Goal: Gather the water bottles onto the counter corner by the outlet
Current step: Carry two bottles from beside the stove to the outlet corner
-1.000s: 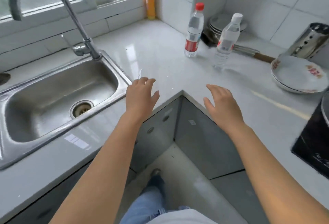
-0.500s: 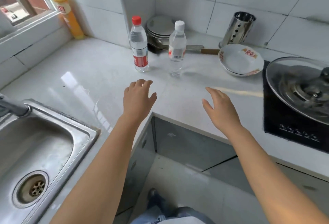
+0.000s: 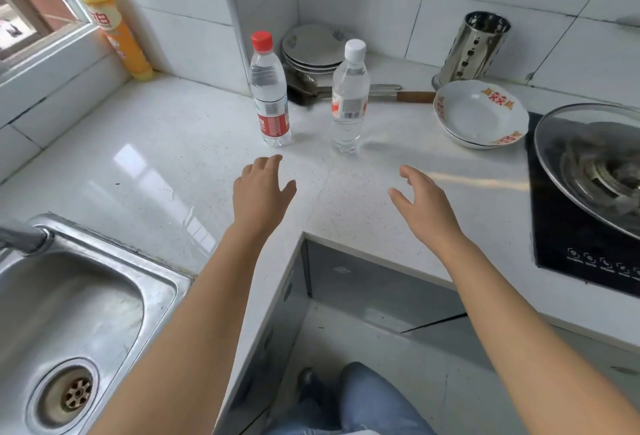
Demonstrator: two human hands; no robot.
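Two clear water bottles stand upright on the white counter (image 3: pixel 180 171) near the tiled corner. The red-capped bottle (image 3: pixel 270 95) with a red label is on the left; the white-capped bottle (image 3: pixel 349 99) stands a short way to its right. My left hand (image 3: pixel 260 192) hovers over the counter just in front of the red-capped bottle, fingers spread, holding nothing. Empty as well, my right hand (image 3: pixel 420 204) is held with fingers apart, in front and to the right of the white-capped bottle. No outlet is visible.
Stacked plates (image 3: pixel 313 48) and a wooden-handled utensil (image 3: pixel 384 92) lie behind the bottles. A white bowl (image 3: pixel 481 116) and steel utensil holder (image 3: pixel 474 50) sit to the right, beside a black cooktop (image 3: pixel 581 261) with a glass lid (image 3: pixel 588 161). An orange detergent bottle (image 3: pixel 117 29) stands by the window; the sink (image 3: pixel 69 313) is at left.
The view has swung right and closer to the corner; the faucet has left the middle of the view. Both hands have reached forward toward the bottles, still empty.
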